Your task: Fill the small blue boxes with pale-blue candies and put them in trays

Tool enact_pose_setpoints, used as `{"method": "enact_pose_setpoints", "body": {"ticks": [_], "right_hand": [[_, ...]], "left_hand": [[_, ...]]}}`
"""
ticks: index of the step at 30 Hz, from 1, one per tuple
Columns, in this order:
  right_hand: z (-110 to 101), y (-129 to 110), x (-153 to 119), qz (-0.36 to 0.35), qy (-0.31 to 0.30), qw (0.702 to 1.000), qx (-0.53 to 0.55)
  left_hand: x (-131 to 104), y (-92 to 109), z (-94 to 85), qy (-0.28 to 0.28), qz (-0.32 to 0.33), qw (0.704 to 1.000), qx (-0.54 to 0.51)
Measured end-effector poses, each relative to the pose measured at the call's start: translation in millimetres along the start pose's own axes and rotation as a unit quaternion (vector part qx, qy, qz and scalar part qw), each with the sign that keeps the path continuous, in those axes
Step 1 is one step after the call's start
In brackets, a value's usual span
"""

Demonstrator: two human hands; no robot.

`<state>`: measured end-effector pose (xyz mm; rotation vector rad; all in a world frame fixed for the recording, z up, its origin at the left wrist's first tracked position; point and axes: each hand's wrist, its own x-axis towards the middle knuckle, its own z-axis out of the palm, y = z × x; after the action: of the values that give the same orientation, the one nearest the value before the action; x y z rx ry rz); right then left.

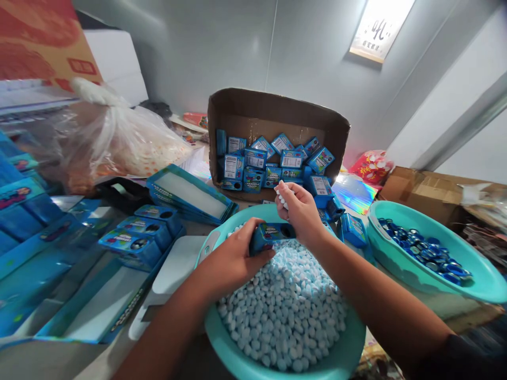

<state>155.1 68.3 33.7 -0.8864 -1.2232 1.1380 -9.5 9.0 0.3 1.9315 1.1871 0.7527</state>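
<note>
My left hand (236, 254) grips a small blue candy box (271, 233) printed "Caramelo", holding it tilted over a turquoise basin (217, 332). Heaped in that basin are pale blue and white candies (285, 311). Just above and to the right of the box, my right hand (303, 210) is closed around a handful of the same candies, some showing between its fingers. My right wrist hides the box's right end. Behind my hands, a cardboard carton (277, 108) lies with its opening toward me, full of small blue boxes (255, 158).
At right stands a second turquoise basin (382, 252) of blue lids (428, 253). On the left, a display tray (95, 311) bears several blue boxes (132, 245) beside a white scale (174, 269). Flat trays (190, 192) and a clear plastic bag (130, 137) lie farther back.
</note>
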Motion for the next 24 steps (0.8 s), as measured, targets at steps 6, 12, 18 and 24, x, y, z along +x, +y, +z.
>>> {"method": "enact_pose_setpoints", "body": {"ticks": [6,12,18,24], "right_hand": [[1.0,-2.1,-0.2,0.004,-0.002,1.000,0.017],[-0.4,-0.5,-0.6,0.004,-0.022,1.000,0.007],[-0.4,0.1,-0.9,0.008,-0.029,0.999,-0.010],[-0.1,-0.5,-1.8,0.015,-0.045,0.999,-0.011]], "left_hand": [[0.3,-0.8,1.7,0.003,-0.007,1.000,-0.001],[0.3,0.7,2.6,0.008,-0.016,1.000,-0.006],[1.7,1.1,3.7,0.011,-0.010,1.000,-0.005],[3.0,-1.3,5.4,0.016,-0.009,1.000,0.000]]}}
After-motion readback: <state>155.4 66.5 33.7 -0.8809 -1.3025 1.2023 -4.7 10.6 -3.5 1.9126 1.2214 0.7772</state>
